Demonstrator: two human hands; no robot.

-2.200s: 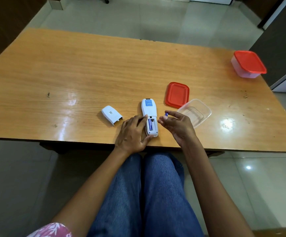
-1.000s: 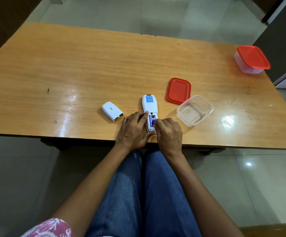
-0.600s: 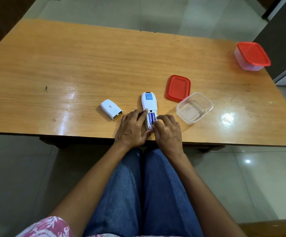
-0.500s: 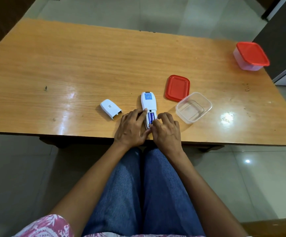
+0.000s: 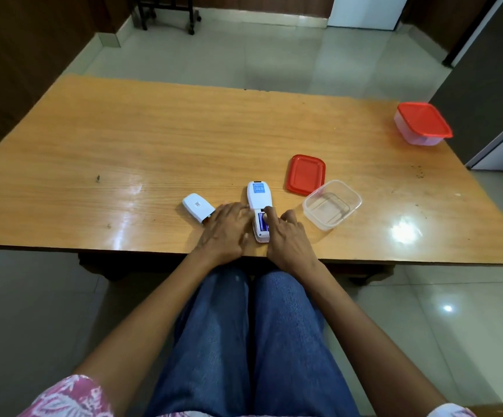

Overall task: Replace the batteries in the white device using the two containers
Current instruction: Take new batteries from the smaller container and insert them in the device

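Observation:
The white device lies face down near the table's front edge, its battery bay open with blue batteries inside. My left hand rests flat against the device's left side, steadying it. My right hand lies on the right side, its index finger pressing on the batteries in the bay. The white battery cover lies loose just left of my left hand. An open clear container stands to the right, looking empty, its red lid beside it. A second container with a red lid sits closed at the far right.
The wooden table stretches bare to the left and back. Its front edge runs just under my wrists, with my knees in blue jeans below. Tiled floor and dark furniture legs lie beyond the table.
My right hand carried a blue battery from beside the clear container to the device and pushed it into the bay. The left hand stayed on the device. The camera tilted up.

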